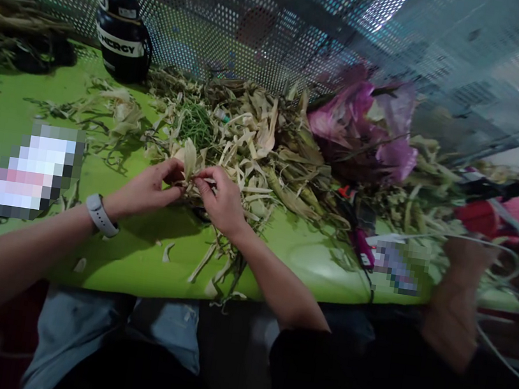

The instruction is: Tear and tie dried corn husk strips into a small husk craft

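Between my two hands a small pale piece of corn husk [189, 160] stands upright, folded or bundled at its lower end. My left hand [157, 185], with a light watch strap on the wrist, pinches its base from the left. From the right, the thumb and fingers of my right hand [220, 199] are pinched together at the same spot. Behind both hands spreads a heap of dried husk strips [248, 135], with a bunch of thin green strands [195, 122] on it. Loose strips hang over the table's front edge below my right hand.
A black bottle [121, 40] stands at the back left of the green table [110, 257]. On the left lies a blurred phone [31, 172]. Further right are a pink plastic bag [365, 132], a magenta-handled tool with a cord [362, 247], another phone [397, 265] and a co-worker's arm [460, 293].
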Available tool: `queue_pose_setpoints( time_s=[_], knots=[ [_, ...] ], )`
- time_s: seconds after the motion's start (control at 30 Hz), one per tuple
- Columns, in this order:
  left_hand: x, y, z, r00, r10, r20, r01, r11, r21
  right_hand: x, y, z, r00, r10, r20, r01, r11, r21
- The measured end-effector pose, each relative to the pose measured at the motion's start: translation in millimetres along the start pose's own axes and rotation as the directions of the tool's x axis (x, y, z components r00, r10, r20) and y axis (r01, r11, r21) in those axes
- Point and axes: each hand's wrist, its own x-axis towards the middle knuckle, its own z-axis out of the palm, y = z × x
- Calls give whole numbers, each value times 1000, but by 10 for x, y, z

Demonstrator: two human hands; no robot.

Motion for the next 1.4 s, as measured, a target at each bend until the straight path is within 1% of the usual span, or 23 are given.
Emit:
queue_pose_setpoints(
  time_s=[0.07, 0.13, 0.2, 0.27, 0.37, 0.47, 0.53, 0.6, 0.63, 0.7, 0.77, 0.83, 0.87, 0.93, 0.97, 1.0, 1.07, 1.13, 1.17, 1.23, 1.3, 1.37, 1.4],
  knots=[
    [-8, -11, 2, 1000, -24, 2, 24, 994, -104, -1, 4, 13, 995, 102, 14, -103, 987, 124],
    [-15, -27, 17, 997, -77, 4, 76, 969, -234, 1, 15, 39, 983, 179, 38, -183, 956, 230],
    [-18, -50, 42, 990, -138, 23, 136, 913, -384, 6, 25, 74, 969, 243, 53, -246, 904, 350],
    [-17, -79, 68, 985, -172, 32, 164, 852, -496, 13, 22, 109, 950, 306, 68, -301, 832, 466],
    [-1, -111, 83, 977, -210, -35, 157, 822, -547, 20, -7, 140, 911, 390, 132, -392, 722, 570],
    [23, -108, 67, 959, -251, -135, 139, 826, -547, 18, -41, 145, 898, 383, 217, -431, 661, 615],
    [37, -95, 50, 949, -266, -169, 136, 830, -542, 11, -54, 138, 897, 345, 276, -441, 673, 593],
    [48, -87, 34, 945, -272, -184, 139, 840, -525, 1, -59, 123, 898, 317, 304, -435, 735, 520],
    [52, -88, 28, 943, -272, -193, 140, 847, -513, -4, -61, 114, 906, 303, 295, -414, 779, 471],
    [61, -102, 18, 939, -268, -217, 134, 863, -487, -13, -60, 97, 941, 256, 222, -323, 873, 364],
    [69, -126, 12, 936, -262, -236, 128, 876, -465, -20, -53, 91, 976, 185, 111, -210, 937, 279],
    [72, -149, 8, 935, -255, -245, 131, 893, -430, -29, -34, 104, 983, 177, 51, -184, 942, 280],
    [70, -156, 7, 937, -249, -245, 136, 905, -403, -34, -21, 115, 977, 207, 60, -215, 922, 321],
    [63, -158, 5, 945, -232, -231, 146, 930, -337, -40, 8, 137, 949, 288, 128, -315, 854, 414],
    [59, -153, 5, 951, -224, -214, 151, 939, -309, -41, 20, 142, 937, 311, 160, -350, 829, 437],
    [54, -144, 4, 955, -220, -197, 155, 941, -300, -40, 26, 141, 934, 310, 177, -357, 827, 435],
    [49, -118, 2, 955, -232, -186, 158, 926, -342, -37, 23, 121, 957, 242, 158, -284, 892, 351],
    [49, -93, -2, 944, -262, -202, 158, 893, -422, -39, -3, 88, 988, 87, 128, -111, 975, 194],
    [51, -83, -7, 938, -277, -210, 159, 879, -449, -44, -21, 71, 993, -2, 122, -11, 994, 107],
    [56, -74, -21, 938, -285, -198, 175, 882, -438, -58, -58, 37, 983, -144, 114, 152, 986, -65],
    [60, -75, -39, 961, -254, -112, 199, 911, -362, -68, -86, 6, 970, -226, 92, 241, 945, -219],
    [63, -74, -58, 981, -192, 31, 193, 939, -284, -65, -94, -23, 959, -282, 28, 275, 901, -337],
    [64, -70, -66, 983, -154, 101, 175, 952, -251, -59, -90, -35, 952, -305, -5, 281, 885, -372]
  ],
)
